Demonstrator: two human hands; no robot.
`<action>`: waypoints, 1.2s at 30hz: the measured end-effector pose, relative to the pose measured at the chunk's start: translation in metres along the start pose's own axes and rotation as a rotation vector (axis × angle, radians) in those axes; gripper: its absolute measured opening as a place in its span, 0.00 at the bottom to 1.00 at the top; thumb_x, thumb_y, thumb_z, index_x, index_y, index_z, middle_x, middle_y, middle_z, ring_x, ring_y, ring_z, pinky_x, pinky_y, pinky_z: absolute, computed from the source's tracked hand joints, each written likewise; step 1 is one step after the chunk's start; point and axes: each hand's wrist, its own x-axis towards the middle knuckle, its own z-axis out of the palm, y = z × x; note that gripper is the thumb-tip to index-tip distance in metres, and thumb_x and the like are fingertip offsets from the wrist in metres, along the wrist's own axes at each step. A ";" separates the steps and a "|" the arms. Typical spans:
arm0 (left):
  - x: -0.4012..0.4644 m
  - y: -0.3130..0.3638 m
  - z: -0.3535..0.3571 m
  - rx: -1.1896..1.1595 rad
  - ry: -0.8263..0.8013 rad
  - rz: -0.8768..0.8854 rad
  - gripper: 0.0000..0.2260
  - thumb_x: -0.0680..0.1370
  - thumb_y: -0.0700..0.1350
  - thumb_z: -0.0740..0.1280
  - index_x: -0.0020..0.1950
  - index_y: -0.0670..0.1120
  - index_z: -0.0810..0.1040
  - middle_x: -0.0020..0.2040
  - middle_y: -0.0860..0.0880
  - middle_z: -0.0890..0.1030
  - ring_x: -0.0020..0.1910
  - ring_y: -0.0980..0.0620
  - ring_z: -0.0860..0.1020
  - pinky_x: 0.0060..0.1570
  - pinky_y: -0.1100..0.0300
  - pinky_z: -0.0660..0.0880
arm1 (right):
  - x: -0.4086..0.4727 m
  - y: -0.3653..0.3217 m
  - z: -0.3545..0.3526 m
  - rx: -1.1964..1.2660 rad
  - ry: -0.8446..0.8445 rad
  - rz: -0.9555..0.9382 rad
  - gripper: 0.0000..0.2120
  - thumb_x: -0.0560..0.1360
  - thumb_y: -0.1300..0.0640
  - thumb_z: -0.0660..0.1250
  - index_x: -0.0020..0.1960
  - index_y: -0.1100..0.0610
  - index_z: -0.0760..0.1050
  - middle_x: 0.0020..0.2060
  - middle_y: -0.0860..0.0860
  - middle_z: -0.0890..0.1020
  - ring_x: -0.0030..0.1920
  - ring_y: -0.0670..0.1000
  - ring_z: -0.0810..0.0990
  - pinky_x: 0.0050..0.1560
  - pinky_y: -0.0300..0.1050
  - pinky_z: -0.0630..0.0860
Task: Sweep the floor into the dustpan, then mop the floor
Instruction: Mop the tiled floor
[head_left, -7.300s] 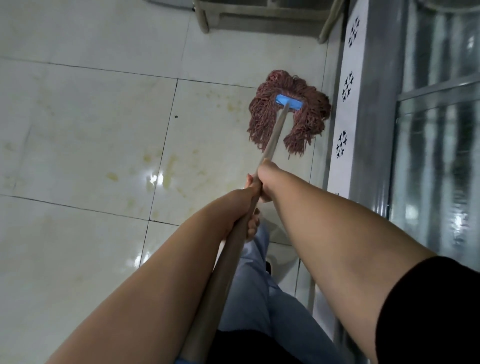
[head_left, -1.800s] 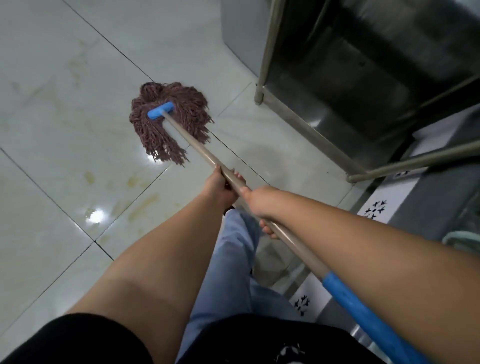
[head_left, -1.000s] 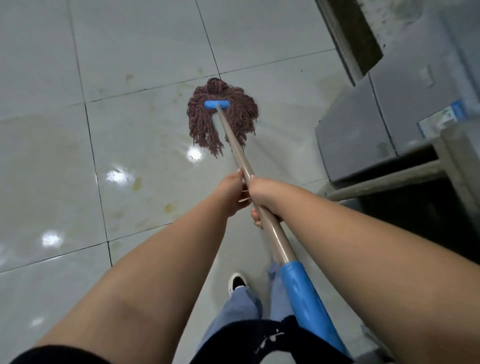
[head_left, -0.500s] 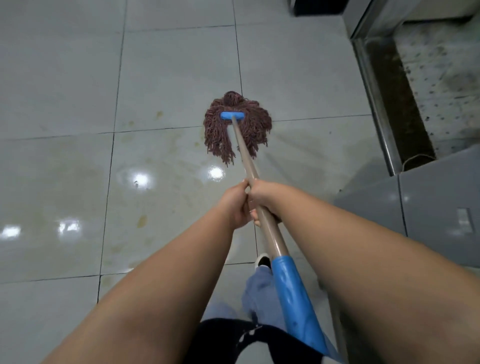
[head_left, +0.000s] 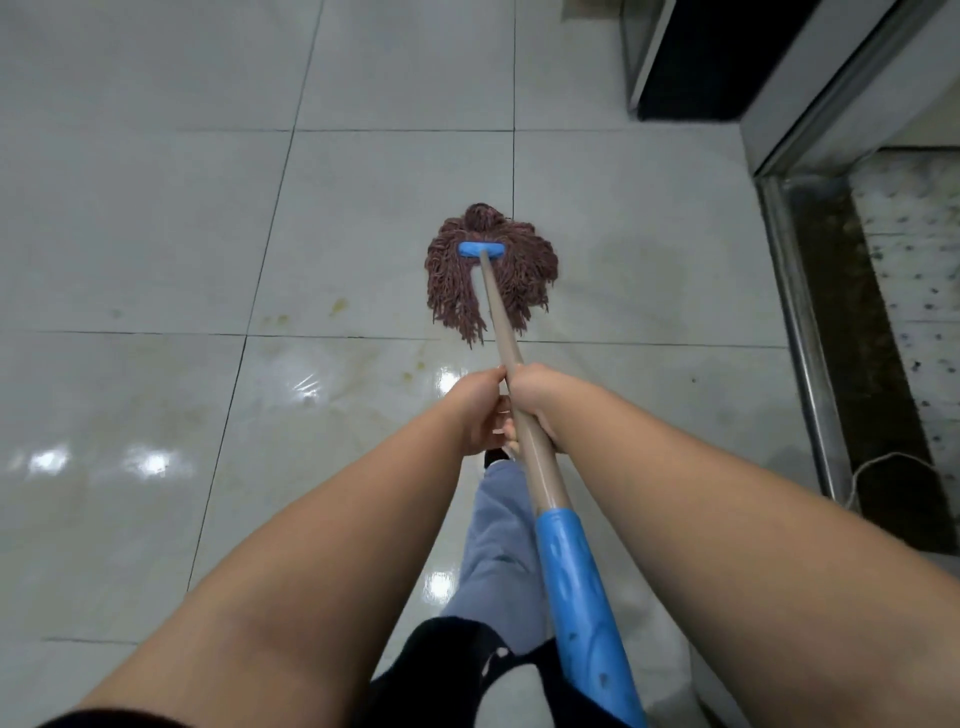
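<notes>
A mop with a reddish-brown string head (head_left: 491, 273) and a blue clamp (head_left: 481, 250) lies flat on the pale tiled floor (head_left: 156, 234) ahead of me. Its tan handle (head_left: 501, 322) runs back towards me and ends in a blue grip sleeve (head_left: 582, 603). My left hand (head_left: 480, 410) and my right hand (head_left: 535, 397) both grip the handle side by side, about midway along it. Yellowish stains (head_left: 337, 307) mark the wet, shiny tiles left of the mop head.
A metal door threshold (head_left: 800, 332) with a dark, dirty strip (head_left: 862, 332) runs along the right side. A dark opening in a metal frame (head_left: 691, 62) stands at the top right. My trouser leg (head_left: 498, 540) and shoe (head_left: 496, 457) are below my hands.
The view has swung left, so the threshold now lies further right. The mop head has slid a little further out over the tiles. Both hands keep the same hold.
</notes>
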 end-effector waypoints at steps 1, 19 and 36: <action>0.011 0.019 -0.002 0.007 -0.001 -0.005 0.20 0.81 0.52 0.53 0.32 0.44 0.64 0.18 0.50 0.62 0.13 0.53 0.62 0.19 0.72 0.63 | 0.003 -0.018 -0.002 0.028 0.006 0.009 0.25 0.80 0.46 0.52 0.29 0.59 0.63 0.15 0.53 0.67 0.08 0.46 0.62 0.18 0.28 0.67; 0.136 0.293 -0.016 -0.250 0.094 -0.043 0.20 0.80 0.53 0.55 0.34 0.42 0.66 0.16 0.49 0.63 0.18 0.52 0.61 0.23 0.64 0.59 | 0.061 -0.328 -0.007 0.044 0.039 0.087 0.22 0.80 0.48 0.52 0.34 0.61 0.65 0.16 0.54 0.70 0.08 0.47 0.65 0.14 0.28 0.65; 0.074 0.306 -0.016 -0.290 0.206 -0.238 0.27 0.80 0.61 0.50 0.63 0.40 0.66 0.51 0.38 0.77 0.33 0.45 0.81 0.24 0.56 0.78 | 0.133 -0.374 -0.005 -0.507 0.072 0.055 0.30 0.80 0.40 0.47 0.34 0.62 0.69 0.29 0.56 0.74 0.28 0.53 0.71 0.37 0.45 0.73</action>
